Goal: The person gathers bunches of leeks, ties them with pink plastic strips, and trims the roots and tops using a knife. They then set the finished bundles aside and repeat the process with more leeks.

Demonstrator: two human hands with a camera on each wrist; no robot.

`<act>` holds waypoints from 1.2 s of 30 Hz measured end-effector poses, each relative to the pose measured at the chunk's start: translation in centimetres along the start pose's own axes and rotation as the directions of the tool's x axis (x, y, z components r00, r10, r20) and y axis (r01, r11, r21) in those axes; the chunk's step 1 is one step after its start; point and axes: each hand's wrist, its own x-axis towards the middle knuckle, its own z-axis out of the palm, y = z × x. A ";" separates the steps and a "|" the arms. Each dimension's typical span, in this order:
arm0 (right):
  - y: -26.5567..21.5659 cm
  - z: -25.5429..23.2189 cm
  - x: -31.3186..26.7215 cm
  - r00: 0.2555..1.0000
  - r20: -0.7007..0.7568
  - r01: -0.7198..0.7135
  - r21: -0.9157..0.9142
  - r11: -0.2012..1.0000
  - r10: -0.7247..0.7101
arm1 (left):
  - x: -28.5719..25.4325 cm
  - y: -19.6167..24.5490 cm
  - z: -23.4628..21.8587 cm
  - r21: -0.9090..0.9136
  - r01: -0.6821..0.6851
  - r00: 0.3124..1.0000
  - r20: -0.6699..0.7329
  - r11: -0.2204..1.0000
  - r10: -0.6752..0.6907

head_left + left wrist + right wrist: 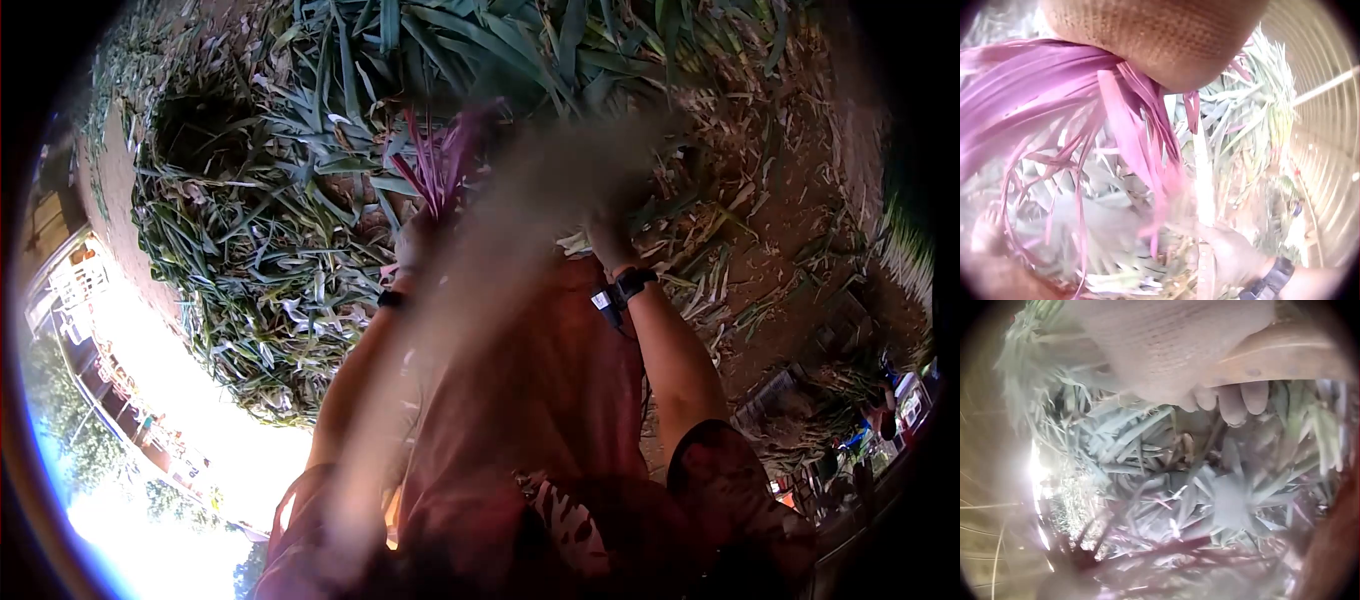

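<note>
Purple strips point(432, 165) fan out in a bunch from my gloved left hand point(415, 243). In the left wrist view the left hand point(1160, 37) covers the top of the purple strips point(1129, 119), and its fingertips are hidden. My right hand point(610, 238) is partly lost behind a blurred pale streak in the head view. The right wrist view shows the gloved right hand point(1179, 350) with fingers curled round a flat brown piece point(1285, 359). A pale, narrow length point(1204, 181) reaches down to that hand in the left wrist view.
Long green leaves point(480, 45) lie at the top. Cut leaves point(260, 270) are heaped on the left, and scattered scraps cover brown ground point(790, 215) on the right. A bare foot point(990, 234) shows at lower left in the left wrist view.
</note>
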 end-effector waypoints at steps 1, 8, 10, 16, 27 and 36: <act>1.4 2.5 0.7 0.999 0.038 -0.030 -0.073 0.997 0.033 | 3.5 0.1 0.2 0.059 0.069 0.987 0.139 0.996 -0.077; 5.3 11.2 -9.0 0.916 -0.089 -0.402 -0.214 0.890 0.392 | 8.0 -10.6 10.8 0.577 -0.388 0.830 0.558 0.718 0.000; 7.2 11.8 -15.2 0.927 0.091 -0.315 -0.331 0.889 0.363 | 3.5 -15.5 9.8 0.649 -0.522 0.656 0.720 0.554 -0.226; 5.7 8.9 -19.3 0.898 0.059 -0.424 -0.158 0.892 0.437 | -4.3 -23.3 1.7 0.717 -0.220 0.655 0.611 0.662 -0.445; -3.3 8.6 -0.9 0.920 -0.050 -0.390 -0.013 0.921 0.389 | 6.7 -13.5 4.4 -0.177 0.184 0.981 0.097 0.967 -0.169; -4.6 14.0 -16.9 0.437 0.341 -0.713 0.695 0.089 0.832 | 6.2 -20.1 14.2 0.390 -0.748 0.590 0.761 0.537 0.269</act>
